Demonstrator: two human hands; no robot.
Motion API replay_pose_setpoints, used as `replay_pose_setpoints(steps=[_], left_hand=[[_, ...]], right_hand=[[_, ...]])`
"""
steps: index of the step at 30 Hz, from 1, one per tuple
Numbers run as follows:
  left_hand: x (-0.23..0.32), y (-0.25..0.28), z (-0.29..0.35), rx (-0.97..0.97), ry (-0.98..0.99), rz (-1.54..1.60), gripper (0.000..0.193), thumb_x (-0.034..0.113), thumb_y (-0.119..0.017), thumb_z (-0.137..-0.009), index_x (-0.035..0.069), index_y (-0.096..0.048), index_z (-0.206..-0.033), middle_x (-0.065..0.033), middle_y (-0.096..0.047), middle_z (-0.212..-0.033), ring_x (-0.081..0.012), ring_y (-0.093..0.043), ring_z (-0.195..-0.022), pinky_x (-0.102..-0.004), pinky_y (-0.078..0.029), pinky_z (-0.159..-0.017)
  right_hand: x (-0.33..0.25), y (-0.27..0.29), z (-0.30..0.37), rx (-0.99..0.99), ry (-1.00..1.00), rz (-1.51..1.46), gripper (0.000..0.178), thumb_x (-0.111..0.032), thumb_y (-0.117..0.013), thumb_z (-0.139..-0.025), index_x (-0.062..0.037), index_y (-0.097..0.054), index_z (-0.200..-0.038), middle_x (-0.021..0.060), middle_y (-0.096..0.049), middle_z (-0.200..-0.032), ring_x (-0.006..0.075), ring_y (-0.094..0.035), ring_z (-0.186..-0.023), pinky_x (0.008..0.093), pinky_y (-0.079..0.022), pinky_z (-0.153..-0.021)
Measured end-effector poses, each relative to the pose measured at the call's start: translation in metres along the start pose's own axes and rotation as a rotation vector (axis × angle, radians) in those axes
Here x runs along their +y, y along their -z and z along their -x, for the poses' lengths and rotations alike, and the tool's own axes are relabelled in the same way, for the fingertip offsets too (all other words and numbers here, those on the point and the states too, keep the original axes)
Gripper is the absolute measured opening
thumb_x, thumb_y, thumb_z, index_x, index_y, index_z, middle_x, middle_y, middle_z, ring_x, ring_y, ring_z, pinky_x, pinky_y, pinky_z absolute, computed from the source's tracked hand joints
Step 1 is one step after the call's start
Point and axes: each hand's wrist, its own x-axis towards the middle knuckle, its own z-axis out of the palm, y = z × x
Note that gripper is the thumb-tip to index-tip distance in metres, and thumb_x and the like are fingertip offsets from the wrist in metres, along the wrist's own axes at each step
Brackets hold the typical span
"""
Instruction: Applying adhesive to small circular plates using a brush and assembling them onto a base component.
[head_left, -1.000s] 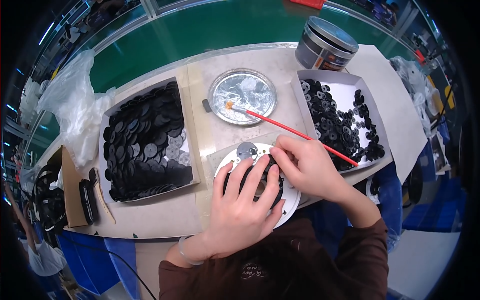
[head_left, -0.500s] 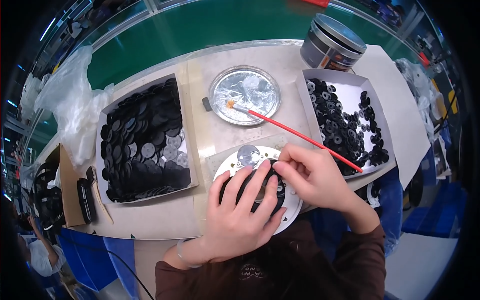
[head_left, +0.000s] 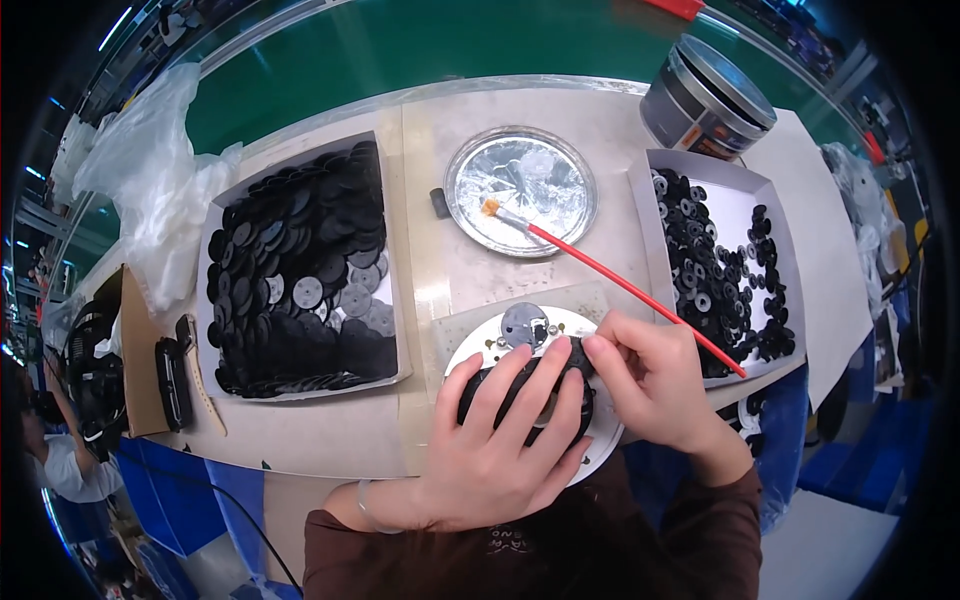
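Observation:
A white round plate (head_left: 603, 452) lies near the table's front edge, with a black round part (head_left: 586, 402) on top of it. My left hand (head_left: 480, 450) is laid over the black part, fingers spread apart and pressing flat on it. Beside it, my right hand (head_left: 655, 378) has thumb and index finger pinched at the black part's upper right edge; whatever is between the fingertips is hidden. Just beyond my left fingertips, a small grey disc (head_left: 523, 325) with metal pins nearby sits on the plate's far side.
Black toothed discs fill a box (head_left: 403, 330) at left. Smaller black gears lie in another box (head_left: 785, 215) at right. A red-handled brush (head_left: 630, 290) bridges a metal lid (head_left: 480, 232) and that box. A tin (head_left: 700, 105) stands far right; a plastic bag (head_left: 150, 170) lies far left.
The view has shifted slightly, so the table things sit farther right. My left hand stays spread over the black part, and my right fingers stay pinched at its edge.

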Motion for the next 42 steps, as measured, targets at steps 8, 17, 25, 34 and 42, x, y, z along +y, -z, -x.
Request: replay_pose_setpoints(steps=[8,17,25,34,42], left_hand=[[0.003,0.001,0.000,-0.015,0.044,0.012,0.046,0.031,-0.066,-0.067,0.008,-0.058,-0.106,-0.0100,-0.053,-0.118,-0.0271,-0.046,-0.104,-0.0424,-0.032,-0.091],[0.002,0.002,-0.002,-0.038,0.022,-0.028,0.046,0.033,-0.065,-0.067,0.008,-0.060,-0.105,-0.0102,-0.054,-0.117,-0.0266,-0.046,-0.104,-0.0428,-0.032,-0.091],[0.002,0.001,-0.003,-0.049,0.021,-0.013,0.044,0.031,-0.066,-0.066,0.007,-0.061,-0.102,-0.0105,-0.055,-0.116,-0.0270,-0.046,-0.104,-0.0430,-0.032,-0.091],[0.003,0.000,-0.003,0.010,0.020,-0.022,0.039,0.029,-0.063,-0.067,0.006,-0.061,-0.098,-0.0122,-0.056,-0.113,-0.0282,-0.049,-0.102,-0.0460,-0.033,-0.090],[0.003,0.001,-0.001,0.047,-0.002,0.000,0.041,0.023,-0.067,-0.064,0.003,-0.061,-0.098,-0.0134,-0.055,-0.111,-0.0314,-0.047,-0.103,-0.0467,-0.033,-0.090]], right_hand=[[0.000,-0.003,-0.006,0.026,0.031,0.001,0.016,-0.001,-0.055,-0.081,0.0010,-0.052,-0.065,0.0014,-0.046,-0.048,0.0039,-0.042,-0.040,0.0197,-0.032,-0.038],[0.002,-0.002,-0.007,0.004,0.034,0.034,0.016,-0.002,-0.057,-0.080,0.0007,-0.052,-0.065,-0.0004,-0.045,-0.047,0.0025,-0.041,-0.040,0.0190,-0.031,-0.038],[0.000,0.013,0.008,0.037,0.078,0.089,0.016,-0.003,-0.058,-0.078,-0.0006,-0.052,-0.064,0.0002,-0.044,-0.048,0.0060,-0.040,-0.040,0.0228,-0.029,-0.038],[0.055,0.134,0.028,0.593,-0.288,0.660,0.015,-0.005,-0.056,-0.079,-0.0052,-0.061,-0.094,0.0059,-0.059,-0.071,0.0113,-0.052,-0.063,0.0238,-0.041,-0.056],[0.105,0.145,0.014,0.372,-0.299,0.975,0.020,-0.005,-0.059,-0.073,-0.0076,-0.067,-0.091,0.0089,-0.063,-0.086,0.0236,-0.058,-0.083,0.0342,-0.046,-0.075]])
